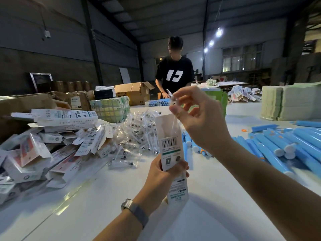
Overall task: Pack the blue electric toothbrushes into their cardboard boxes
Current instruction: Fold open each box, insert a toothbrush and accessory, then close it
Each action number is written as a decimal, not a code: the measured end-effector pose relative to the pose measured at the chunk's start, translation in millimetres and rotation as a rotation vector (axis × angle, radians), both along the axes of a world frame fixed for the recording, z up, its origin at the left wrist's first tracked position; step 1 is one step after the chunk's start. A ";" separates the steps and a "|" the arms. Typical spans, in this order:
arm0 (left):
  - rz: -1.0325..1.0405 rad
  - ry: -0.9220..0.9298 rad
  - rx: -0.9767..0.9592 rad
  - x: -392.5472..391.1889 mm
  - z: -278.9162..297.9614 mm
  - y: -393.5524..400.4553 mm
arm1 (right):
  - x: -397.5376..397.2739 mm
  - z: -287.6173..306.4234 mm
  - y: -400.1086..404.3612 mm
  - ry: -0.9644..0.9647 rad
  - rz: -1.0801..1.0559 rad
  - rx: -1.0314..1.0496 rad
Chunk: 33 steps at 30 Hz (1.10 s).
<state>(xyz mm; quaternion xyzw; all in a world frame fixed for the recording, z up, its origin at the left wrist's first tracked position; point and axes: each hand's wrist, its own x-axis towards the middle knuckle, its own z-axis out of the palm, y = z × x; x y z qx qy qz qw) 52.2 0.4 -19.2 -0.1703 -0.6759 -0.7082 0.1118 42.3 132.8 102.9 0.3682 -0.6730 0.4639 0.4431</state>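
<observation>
My left hand (162, 176) grips a white cardboard box (171, 145) upright above the table, its top flap open. Between thumb and forefinger, my right hand (194, 117) pinches a clear plastic sleeve holding a brush head (172, 100), whose lower end hangs into the box's open mouth. Several blue toothbrush handles (281, 145) lie in a heap on the right of the white table (104, 197). A pile of bagged brush heads (139, 134) sits just behind the box.
Flat and folded white boxes (52, 141) lie heaped at the left. Brown cartons (133, 92) stand behind them. A person in a black shirt (175, 75) works across the table beside more blue handles (158, 102). Stacked greenish sheets (291, 101) sit far right.
</observation>
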 end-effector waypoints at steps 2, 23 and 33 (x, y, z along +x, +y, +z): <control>-0.002 0.006 -0.013 0.0 0.1 0.4 | 0.1 3.5 2.8 0.045 -0.013 -0.016; 0.011 -0.003 -0.038 -2.4 0.9 -0.4 | -25.8 -24.6 8.0 -0.066 -0.039 0.366; 0.016 0.004 -0.050 -0.4 2.3 -0.3 | -26.3 -23.3 12.9 -0.214 0.102 0.423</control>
